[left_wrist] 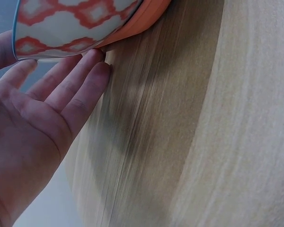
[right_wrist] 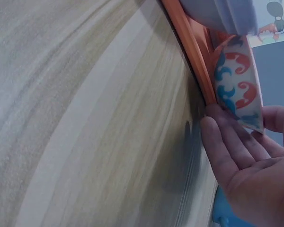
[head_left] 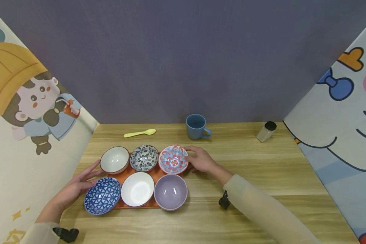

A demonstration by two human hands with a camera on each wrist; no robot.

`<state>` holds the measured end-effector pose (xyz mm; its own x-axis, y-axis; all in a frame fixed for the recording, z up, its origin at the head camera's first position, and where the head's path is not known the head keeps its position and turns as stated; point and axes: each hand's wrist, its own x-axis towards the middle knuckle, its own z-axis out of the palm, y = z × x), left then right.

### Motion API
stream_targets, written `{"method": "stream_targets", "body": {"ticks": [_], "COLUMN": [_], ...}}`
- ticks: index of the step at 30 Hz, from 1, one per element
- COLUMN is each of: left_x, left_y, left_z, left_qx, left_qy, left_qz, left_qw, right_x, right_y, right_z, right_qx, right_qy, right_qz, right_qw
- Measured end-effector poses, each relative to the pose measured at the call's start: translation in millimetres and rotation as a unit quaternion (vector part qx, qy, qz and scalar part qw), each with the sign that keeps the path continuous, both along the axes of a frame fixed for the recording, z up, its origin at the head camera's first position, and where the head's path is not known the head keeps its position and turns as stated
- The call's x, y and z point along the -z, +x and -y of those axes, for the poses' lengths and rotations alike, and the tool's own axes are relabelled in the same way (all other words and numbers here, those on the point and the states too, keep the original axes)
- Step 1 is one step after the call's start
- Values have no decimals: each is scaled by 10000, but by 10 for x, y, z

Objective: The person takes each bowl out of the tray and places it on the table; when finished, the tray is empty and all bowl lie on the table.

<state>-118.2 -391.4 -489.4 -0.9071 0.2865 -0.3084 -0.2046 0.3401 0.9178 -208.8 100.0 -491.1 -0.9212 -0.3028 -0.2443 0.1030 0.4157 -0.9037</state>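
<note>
On an orange tray (head_left: 123,175) stand two rows of bowls. My left hand (head_left: 74,189) is at the tray's left end, thumb by the blue triangle-patterned bowl (head_left: 102,196) and fingers by the white dark-rimmed bowl (head_left: 114,159). In the left wrist view its fingers reach, nearly straight, under a red-patterned bowl side (left_wrist: 75,23). At the right end, my right hand (head_left: 201,160) has its thumb on the rim of the red-and-blue flowered bowl (head_left: 173,160). Its fingertips touch the tray's edge in the right wrist view.
A black-and-white bowl (head_left: 144,158), a plain white bowl (head_left: 137,189) and a lavender bowl (head_left: 170,192) share the tray. Behind are a yellow spoon (head_left: 139,133), a blue mug (head_left: 196,127) and a black-lidded jar (head_left: 266,131). Walls border the wooden table (head_left: 262,169).
</note>
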Motion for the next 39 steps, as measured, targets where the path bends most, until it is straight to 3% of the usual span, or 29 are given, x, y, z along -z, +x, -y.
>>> {"method": "stream_targets", "body": {"ticks": [7, 11, 14, 21, 30, 39], "left_x": [14, 24, 31, 32, 52, 59], "left_y": [3, 2, -4, -6, 33, 46], "left_z": [1, 7, 14, 5, 22, 25], "left_qx": [-25, -33, -8, -40, -2, 38], "left_qy": [-30, -10, 7, 68, 222, 323], "left_qz": [-32, -50, -82, -20, -80, -137], "left_qw": [10000, 10000, 10000, 10000, 9997, 9994], "right_x": [59, 109, 111, 56, 108, 38], "right_y": [5, 6, 10, 34, 59, 71], "right_z": [-24, -18, -6, 5, -7, -104], "right_qx": [109, -59, -88, 331, 555, 866], "right_qy": [-777, -832, -794, -804, -867, -862], "right_qz": [811, 1104, 1090, 1007, 847, 708], "right_qw": [9936, 9904, 9908, 9911, 9911, 9900]}}
